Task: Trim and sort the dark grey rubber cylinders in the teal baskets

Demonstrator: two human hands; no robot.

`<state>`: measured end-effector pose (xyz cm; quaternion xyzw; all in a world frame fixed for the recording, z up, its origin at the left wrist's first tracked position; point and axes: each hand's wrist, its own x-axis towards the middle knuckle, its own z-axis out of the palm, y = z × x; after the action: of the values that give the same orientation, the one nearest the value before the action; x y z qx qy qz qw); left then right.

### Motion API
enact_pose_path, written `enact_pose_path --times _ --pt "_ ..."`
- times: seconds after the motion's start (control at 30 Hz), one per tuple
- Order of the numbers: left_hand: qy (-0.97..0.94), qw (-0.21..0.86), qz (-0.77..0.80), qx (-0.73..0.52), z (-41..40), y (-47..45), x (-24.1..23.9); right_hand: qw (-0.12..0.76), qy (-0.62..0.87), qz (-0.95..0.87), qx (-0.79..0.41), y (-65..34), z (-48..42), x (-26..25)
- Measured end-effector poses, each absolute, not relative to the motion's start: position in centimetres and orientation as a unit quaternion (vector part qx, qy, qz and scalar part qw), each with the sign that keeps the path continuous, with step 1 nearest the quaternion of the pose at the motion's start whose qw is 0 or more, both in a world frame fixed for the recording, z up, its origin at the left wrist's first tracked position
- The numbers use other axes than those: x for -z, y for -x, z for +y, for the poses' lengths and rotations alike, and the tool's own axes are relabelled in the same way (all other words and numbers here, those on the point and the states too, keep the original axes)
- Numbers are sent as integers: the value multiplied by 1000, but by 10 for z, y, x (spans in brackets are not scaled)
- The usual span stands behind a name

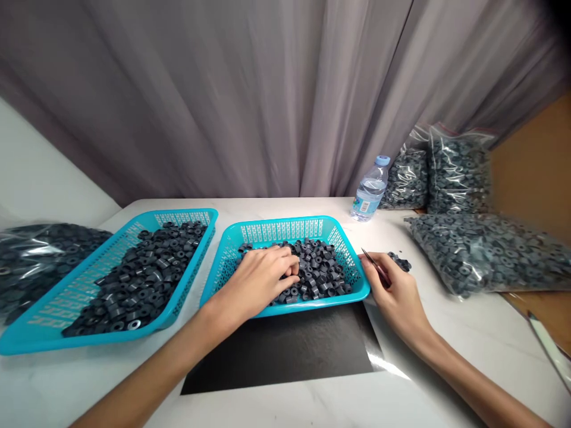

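Note:
My left hand reaches into the middle blue plastic basket, its fingers curled down among small dark grey ring-shaped parts. What its fingertips pinch, if anything, is hidden. At the basket's right rim, my right hand is closed round dark, thin, pointed tweezers, whose tip points up and to the left. A few loose dark parts lie on the table just beyond the right hand. Under the basket's front edge is a flat black sheet.
On the left stands a second blue basket of similar parts, beside a filled clear bag. A water bottle and several filled bags sit at the right. A white-handled knife-like tool lies at the right edge.

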<state>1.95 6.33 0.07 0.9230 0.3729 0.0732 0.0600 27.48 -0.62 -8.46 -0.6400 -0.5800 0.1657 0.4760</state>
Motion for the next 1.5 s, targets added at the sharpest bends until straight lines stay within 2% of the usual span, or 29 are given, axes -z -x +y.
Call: enact_pose_path --times 0.13,0.23,0.3,0.5,0.67,0.9,1.5 --pt "-917 67 387 -69 62 -22 0 478 638 -581 -166 -274 -6 83" --pt "-901 137 402 -88 64 -18 -7 477 640 -579 -168 -274 -6 83" --pt "-876 228 409 -116 67 -12 -15 475 641 -579 -169 -275 -6 84" --pt "-705 589 363 -153 70 0 -29 472 642 -579 -175 -274 -6 85" --pt "-573 734 327 -164 70 0 -17 469 647 -576 -173 -273 -7 85" --pt "-563 750 309 -158 74 5 -14 469 647 -574 -178 -274 -7 85" --pt "-684 653 313 -87 67 5 -29 471 644 -578 -173 -275 -7 88"
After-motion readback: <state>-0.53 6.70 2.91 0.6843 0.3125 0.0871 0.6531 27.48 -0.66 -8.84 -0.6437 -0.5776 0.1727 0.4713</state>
